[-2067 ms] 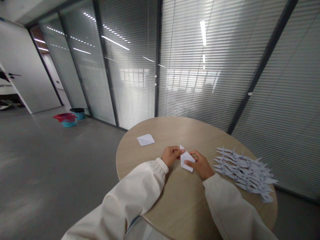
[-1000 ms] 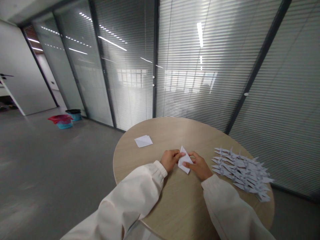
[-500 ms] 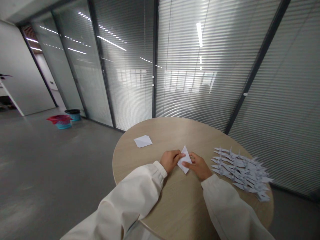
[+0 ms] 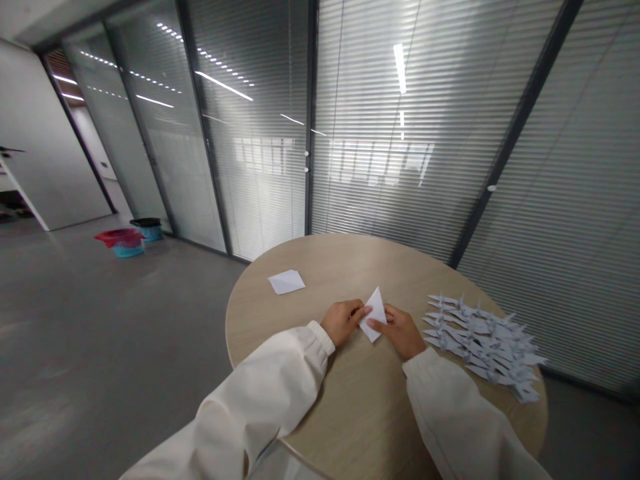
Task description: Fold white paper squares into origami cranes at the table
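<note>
Between my hands is a small piece of folded white paper (image 4: 375,310), kite-shaped, with its long point up and away from me. My left hand (image 4: 344,320) pinches its left side, thumb on top. From the right, my right hand (image 4: 401,329) grips the lower right edge, its thumb on the face and its fingers behind. The far sides of the fingers are hidden. Both hands are just above the round wooden table (image 4: 345,413).
Flat white paper squares (image 4: 287,282) lie at the table's left. Many folded paper cranes (image 4: 487,340) sit in rows on the right. Glass partitions with blinds (image 4: 390,153) stand behind. Two buckets, one lined in red (image 4: 125,243), one in black (image 4: 150,230), are on the floor.
The folded paper has turned slightly clockwise, its upper point shifting right and a little up. My fingers have moved slightly with it; both hands keep hold.
</note>
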`<state>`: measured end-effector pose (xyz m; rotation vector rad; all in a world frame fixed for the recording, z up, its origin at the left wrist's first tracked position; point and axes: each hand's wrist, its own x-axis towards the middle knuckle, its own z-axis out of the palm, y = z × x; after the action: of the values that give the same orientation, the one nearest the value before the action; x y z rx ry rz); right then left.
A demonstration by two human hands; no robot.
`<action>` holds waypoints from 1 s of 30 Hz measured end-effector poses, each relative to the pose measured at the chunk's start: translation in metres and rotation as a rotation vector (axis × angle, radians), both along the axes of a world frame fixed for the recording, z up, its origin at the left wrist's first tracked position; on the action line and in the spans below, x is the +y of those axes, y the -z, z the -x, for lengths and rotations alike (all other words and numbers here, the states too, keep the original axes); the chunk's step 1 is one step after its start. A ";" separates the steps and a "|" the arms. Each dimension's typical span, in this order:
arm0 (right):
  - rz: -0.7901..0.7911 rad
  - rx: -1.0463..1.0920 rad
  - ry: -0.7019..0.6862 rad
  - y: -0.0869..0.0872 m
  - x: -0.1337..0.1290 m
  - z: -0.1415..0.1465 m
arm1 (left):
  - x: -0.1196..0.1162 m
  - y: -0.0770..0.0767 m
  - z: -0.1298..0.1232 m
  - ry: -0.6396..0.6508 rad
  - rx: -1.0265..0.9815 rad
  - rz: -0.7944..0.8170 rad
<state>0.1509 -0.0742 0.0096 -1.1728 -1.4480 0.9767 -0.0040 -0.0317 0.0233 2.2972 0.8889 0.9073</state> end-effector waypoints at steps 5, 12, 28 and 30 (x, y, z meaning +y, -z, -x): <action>0.015 -0.014 0.002 -0.001 0.000 0.001 | 0.000 -0.001 0.001 0.018 0.009 -0.054; 0.025 -0.006 -0.030 0.001 0.000 0.001 | -0.001 -0.001 0.002 0.044 0.024 -0.129; -0.035 0.012 0.065 -0.001 0.001 -0.003 | 0.001 -0.001 0.000 0.046 -0.083 0.046; -0.044 0.015 0.091 0.000 0.002 -0.004 | 0.001 -0.001 0.001 0.039 -0.063 0.021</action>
<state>0.1550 -0.0722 0.0097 -1.1860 -1.3860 0.8848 -0.0048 -0.0311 0.0248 2.2476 0.8207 0.9431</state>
